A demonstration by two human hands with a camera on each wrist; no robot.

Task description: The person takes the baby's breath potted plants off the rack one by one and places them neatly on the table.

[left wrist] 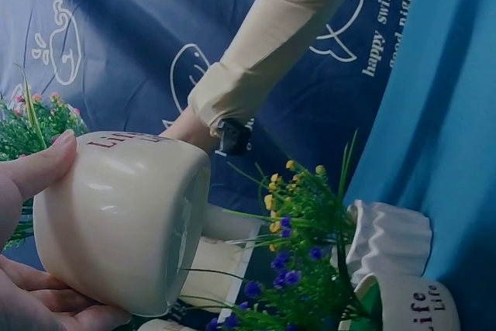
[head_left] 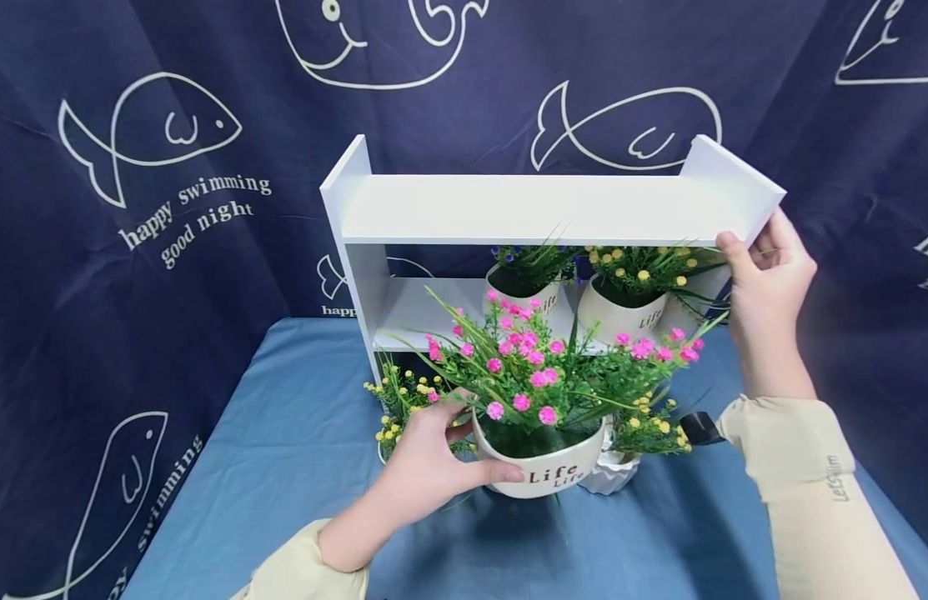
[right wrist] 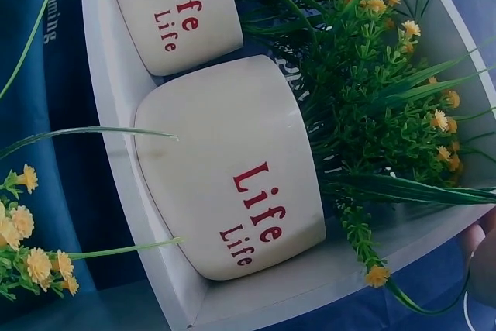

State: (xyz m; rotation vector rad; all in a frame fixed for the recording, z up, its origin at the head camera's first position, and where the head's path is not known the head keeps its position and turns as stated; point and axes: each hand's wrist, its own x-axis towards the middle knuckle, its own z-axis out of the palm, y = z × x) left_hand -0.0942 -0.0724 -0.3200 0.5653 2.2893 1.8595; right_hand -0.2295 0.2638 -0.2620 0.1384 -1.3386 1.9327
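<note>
Beige sleeves (head_left: pixel 824 517), cut off at the frame's edge, lead to two hands: the left hand (head_left: pixel 426 458) curls round a glossy cream oval pot (head_left: pixel 534 468) of pink artificial flowers (head_left: pixel 524 342), held above the blue cloth-covered tabletop (head_left: pixel 283 433); the right hand (head_left: pixel 771 283) grips the white two-level shelf (head_left: pixel 539 208), fingers partly hidden. Pink blooms partly block yellow-flowered plants (head_left: pixel 647 425). Navy curtain (head_left: pixel 208 42) lettering reads "happy swimming good night"; the pot says "Life".

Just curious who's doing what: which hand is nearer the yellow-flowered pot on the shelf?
Right. The right hand grips the shelf beside the yellow-flowered pot; the left hand is farther, lower and in front, holding the pink-flowered pot.
</note>
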